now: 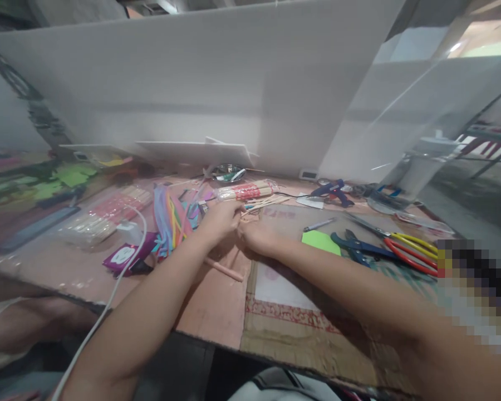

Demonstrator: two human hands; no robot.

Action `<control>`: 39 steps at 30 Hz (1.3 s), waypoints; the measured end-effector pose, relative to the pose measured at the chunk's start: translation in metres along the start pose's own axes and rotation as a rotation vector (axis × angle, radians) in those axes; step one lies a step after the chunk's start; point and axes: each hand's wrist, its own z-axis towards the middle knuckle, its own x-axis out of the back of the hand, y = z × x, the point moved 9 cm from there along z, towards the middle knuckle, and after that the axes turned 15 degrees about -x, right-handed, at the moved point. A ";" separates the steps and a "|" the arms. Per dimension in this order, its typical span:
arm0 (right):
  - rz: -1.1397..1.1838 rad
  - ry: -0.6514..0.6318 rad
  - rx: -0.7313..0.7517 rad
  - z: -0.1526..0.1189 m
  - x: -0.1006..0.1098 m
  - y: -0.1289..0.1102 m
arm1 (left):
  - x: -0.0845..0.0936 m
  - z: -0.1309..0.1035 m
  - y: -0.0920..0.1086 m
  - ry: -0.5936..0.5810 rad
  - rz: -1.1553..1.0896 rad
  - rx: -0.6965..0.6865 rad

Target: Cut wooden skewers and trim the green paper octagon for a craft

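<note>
Head view: your left hand and right hand came together above the table, fingers curled, with sticks just beyond them, before the packet, though whether either gripped anything could not be told.

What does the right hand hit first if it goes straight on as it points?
Probably the left hand: it sits just ahead of the right hand, which points left and slightly up in the picture. Depth is unclear, and they may already touch.
</note>
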 end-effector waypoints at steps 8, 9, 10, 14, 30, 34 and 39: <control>0.941 0.002 -0.238 -0.100 0.082 0.085 | 0.010 -0.007 0.088 0.103 -0.359 -0.138; 1.148 -0.039 -0.266 -0.115 0.083 0.093 | 0.010 -0.008 0.108 0.099 -0.422 -0.176; 1.369 -0.089 -0.290 -0.128 0.082 0.098 | 0.008 -0.009 0.126 0.073 -0.477 -0.189; 1.841 -0.194 -0.311 -0.158 0.079 0.106 | 0.003 -0.003 0.189 -0.031 -0.634 -0.272; 1.709 -0.217 -0.297 -0.167 0.056 0.118 | -0.028 0.002 0.209 -0.078 -0.637 -0.213; 1.788 0.018 -0.338 -0.167 0.072 0.140 | -0.040 -0.001 0.190 -0.093 -0.778 -0.066; 1.863 0.135 -0.396 -0.167 0.073 0.161 | -0.035 0.001 0.189 -0.001 -0.845 -0.118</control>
